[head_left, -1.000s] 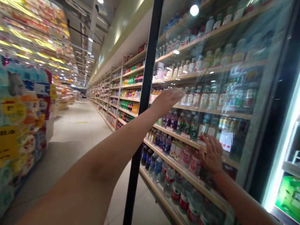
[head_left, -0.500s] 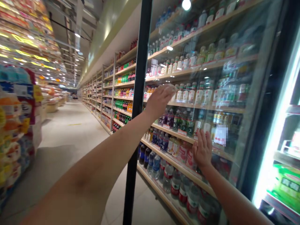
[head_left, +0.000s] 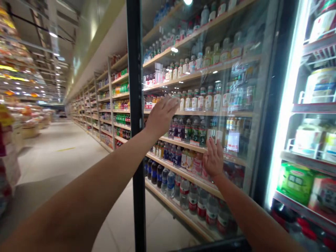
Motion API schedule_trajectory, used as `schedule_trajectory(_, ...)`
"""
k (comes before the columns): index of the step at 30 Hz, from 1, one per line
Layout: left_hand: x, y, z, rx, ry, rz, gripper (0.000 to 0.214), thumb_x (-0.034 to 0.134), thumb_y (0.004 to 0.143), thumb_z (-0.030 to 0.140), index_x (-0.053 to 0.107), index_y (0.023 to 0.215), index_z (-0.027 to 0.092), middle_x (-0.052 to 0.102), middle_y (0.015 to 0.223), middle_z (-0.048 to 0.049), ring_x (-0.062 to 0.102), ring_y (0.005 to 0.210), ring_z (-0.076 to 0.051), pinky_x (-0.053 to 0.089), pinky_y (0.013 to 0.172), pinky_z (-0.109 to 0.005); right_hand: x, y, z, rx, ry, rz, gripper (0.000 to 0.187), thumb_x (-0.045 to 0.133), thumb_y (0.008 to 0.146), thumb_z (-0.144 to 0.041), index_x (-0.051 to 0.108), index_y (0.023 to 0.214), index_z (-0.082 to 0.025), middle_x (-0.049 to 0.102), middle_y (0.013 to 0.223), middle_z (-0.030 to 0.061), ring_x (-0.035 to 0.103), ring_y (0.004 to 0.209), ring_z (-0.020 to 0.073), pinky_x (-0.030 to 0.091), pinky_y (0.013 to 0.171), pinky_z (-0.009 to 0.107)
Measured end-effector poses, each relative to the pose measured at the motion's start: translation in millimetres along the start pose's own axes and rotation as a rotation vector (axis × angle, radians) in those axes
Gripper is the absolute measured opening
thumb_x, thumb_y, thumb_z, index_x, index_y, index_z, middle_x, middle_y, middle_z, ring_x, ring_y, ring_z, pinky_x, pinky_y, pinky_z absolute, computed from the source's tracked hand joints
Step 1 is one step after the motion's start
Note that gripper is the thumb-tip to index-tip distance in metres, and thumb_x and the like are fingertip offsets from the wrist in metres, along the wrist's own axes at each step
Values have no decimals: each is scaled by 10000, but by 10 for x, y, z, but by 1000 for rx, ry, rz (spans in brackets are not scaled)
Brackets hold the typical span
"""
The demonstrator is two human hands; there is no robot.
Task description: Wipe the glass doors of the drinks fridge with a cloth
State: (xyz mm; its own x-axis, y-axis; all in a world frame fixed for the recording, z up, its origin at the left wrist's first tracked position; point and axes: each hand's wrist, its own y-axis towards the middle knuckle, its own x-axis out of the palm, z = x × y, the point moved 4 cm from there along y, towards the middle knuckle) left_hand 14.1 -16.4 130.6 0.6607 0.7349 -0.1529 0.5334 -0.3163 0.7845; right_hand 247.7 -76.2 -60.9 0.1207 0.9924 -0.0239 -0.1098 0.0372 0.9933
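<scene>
A glass door (head_left: 189,94) in a dark frame stands swung out from a lit cooler, with shelves of bottles showing through its pane. My left hand (head_left: 161,113) reaches across to the upper part of the pane near the dark upright, palm side to the glass and fingers stretched out. At its fingertips is a pale blur that I cannot make out. Lower and further right, my right hand (head_left: 214,159) lies against or very close to the pane, its fingers spread upward. A small blurred label (head_left: 233,141) is just right of it. Neither hand visibly grips anything.
The lit cooler's racks (head_left: 309,108) on the right hold cartons and bottles, including a green pack (head_left: 295,183). Left of the door, long wall shelves (head_left: 105,101) line an aisle floor (head_left: 65,150). Colourful stock (head_left: 5,147) stands at the far left.
My view has turned right, so the door and both hands sit further left and more of the lit cooler shows. Against the pane, both hands stay in nearly the same places.
</scene>
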Motion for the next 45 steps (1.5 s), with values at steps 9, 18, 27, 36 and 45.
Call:
schedule_trajectory(9,17,-55,125,186,19,-85,459,415,1001,50,521,1429,177,550,1500,-77,466,1415,-232,402,1184,-431,-51,42,-28,15,70,17,664,439,966,-174,254,1603,-209,418,1585,131,174,1568,298,320,1223,592)
schedule_trajectory(18,147,-475,616,336,-269,-225,686,476,898,-34,403,1523,240,497,1546,-103,496,1406,-244,486,1115,-422,-311,533,-408,18,303,12,600,453,963,-186,351,1554,-200,519,1479,136,439,1416,249,402,1186,505)
schedule_trajectory(27,31,-550,591,-55,-490,-243,838,538,802,41,267,1584,172,257,1662,-184,210,1555,-308,308,1234,-532,-54,702,-915,-311,353,-89,535,483,960,-202,469,1490,-138,535,1492,163,365,1491,280,411,1183,509)
schedule_trajectory(36,-72,81,-147,-419,-41,-75,551,427,1014,277,386,1554,173,258,1677,-102,121,1576,-284,105,1283,-532,-18,520,-1081,-451,382,-222,366,597,945,-350,638,1262,-171,553,1478,159,304,1528,320,398,1186,557)
schedule_trajectory(45,69,-20,-163,-374,77,-108,617,405,1045,336,263,1605,121,178,1693,-127,71,1576,-309,72,1294,-545,-45,1021,-564,-513,340,-109,423,458,972,-118,569,1370,-211,596,1448,101,396,1485,244,378,1216,528)
